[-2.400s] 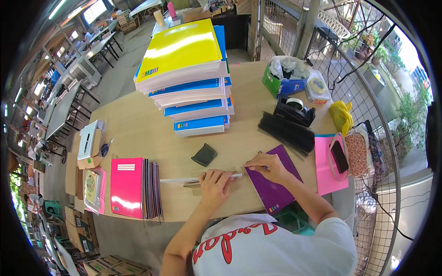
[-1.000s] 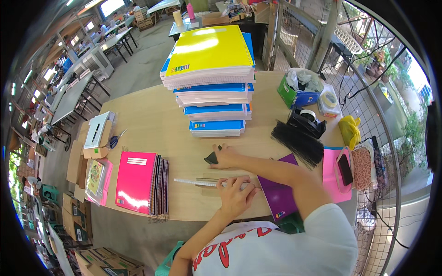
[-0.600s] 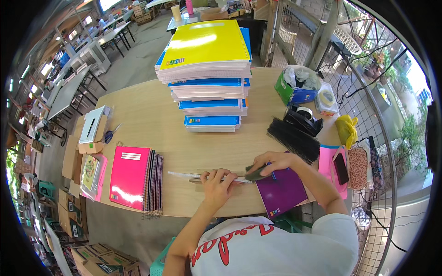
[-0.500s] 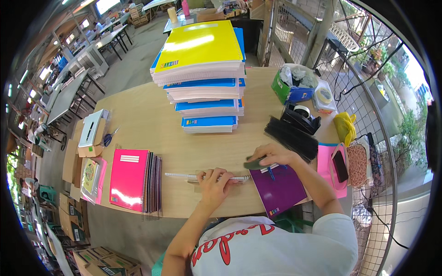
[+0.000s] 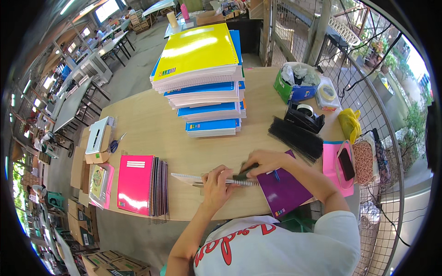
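Observation:
My left hand (image 5: 216,187) is closed around a white-paged notebook (image 5: 184,177) that stands edge-up on the table, with a dark spiral coil (image 5: 247,182) along its top edge. Fingers of my right hand (image 5: 266,163) wrap a small dark grey-green pad (image 5: 242,175), which lies against the coil just right of my left hand. Its exact kind I cannot make out. Beneath my right forearm lies a purple notebook (image 5: 286,195) with a blue pen-like item (image 5: 276,175) on it. A stack of coil-bound notebooks with a pink cover (image 5: 134,186) sits to the left.
Tall piles of yellow- and blue-covered notebooks (image 5: 198,53) stand at the far middle. Black coils (image 5: 294,140), a tape dispenser (image 5: 304,118) and a green-blue box (image 5: 295,87) are on the right. Scissors (image 5: 116,143) lie far left. Wire mesh borders the right side.
My right hand has brought the dark pad left and down, from over the purple notebook onto the coil. The upright notebook's left end has fanned open slightly. The view has shifted a little.

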`<action>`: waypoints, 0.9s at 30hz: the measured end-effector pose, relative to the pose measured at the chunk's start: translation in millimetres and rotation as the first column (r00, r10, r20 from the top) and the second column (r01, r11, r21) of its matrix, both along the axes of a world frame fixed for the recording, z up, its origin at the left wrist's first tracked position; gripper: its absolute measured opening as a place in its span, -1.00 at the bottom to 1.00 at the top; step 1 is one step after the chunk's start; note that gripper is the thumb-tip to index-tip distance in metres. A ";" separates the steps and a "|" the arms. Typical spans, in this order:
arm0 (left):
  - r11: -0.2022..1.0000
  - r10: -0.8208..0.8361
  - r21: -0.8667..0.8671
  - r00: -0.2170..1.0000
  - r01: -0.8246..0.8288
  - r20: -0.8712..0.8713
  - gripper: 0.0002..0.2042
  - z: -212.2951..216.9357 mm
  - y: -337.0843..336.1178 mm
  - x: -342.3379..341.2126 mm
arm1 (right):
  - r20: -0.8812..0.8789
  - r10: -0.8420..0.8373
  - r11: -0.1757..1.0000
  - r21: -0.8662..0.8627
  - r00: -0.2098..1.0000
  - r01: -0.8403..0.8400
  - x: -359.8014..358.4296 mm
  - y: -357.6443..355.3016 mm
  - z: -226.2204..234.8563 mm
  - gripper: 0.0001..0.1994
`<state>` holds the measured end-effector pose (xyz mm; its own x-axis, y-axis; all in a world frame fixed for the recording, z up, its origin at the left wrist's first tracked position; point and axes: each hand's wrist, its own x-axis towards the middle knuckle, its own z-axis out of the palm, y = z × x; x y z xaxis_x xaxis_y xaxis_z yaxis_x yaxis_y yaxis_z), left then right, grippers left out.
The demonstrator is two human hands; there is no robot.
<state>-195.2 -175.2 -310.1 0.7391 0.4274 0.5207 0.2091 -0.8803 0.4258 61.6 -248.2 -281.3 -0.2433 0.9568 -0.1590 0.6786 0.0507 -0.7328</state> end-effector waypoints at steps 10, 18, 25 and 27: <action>0.999 0.000 -0.041 0.990 0.006 0.142 -0.32 -10.4 4.9 3.5 | -0.612 -0.009 0.984 -0.145 0.791 -0.102 -7.7 11.6 -14.2 -0.47; 0.975 0.189 0.131 0.979 -0.177 -0.080 -0.56 3.2 32.3 -37.7 | -0.171 0.184 0.974 -0.103 0.968 -0.203 -22.3 23.9 7.7 -0.58; 0.975 0.213 0.078 0.976 -0.208 -0.055 -0.57 -0.6 36.2 -36.3 | -0.435 0.149 0.982 -0.043 0.888 -0.186 -29.8 34.9 -5.8 -0.54; 0.975 0.218 0.055 0.974 -0.214 -0.070 -0.53 -1.8 35.9 -36.8 | 0.147 0.095 0.995 -0.038 0.985 -0.090 -26.3 46.2 3.2 -0.56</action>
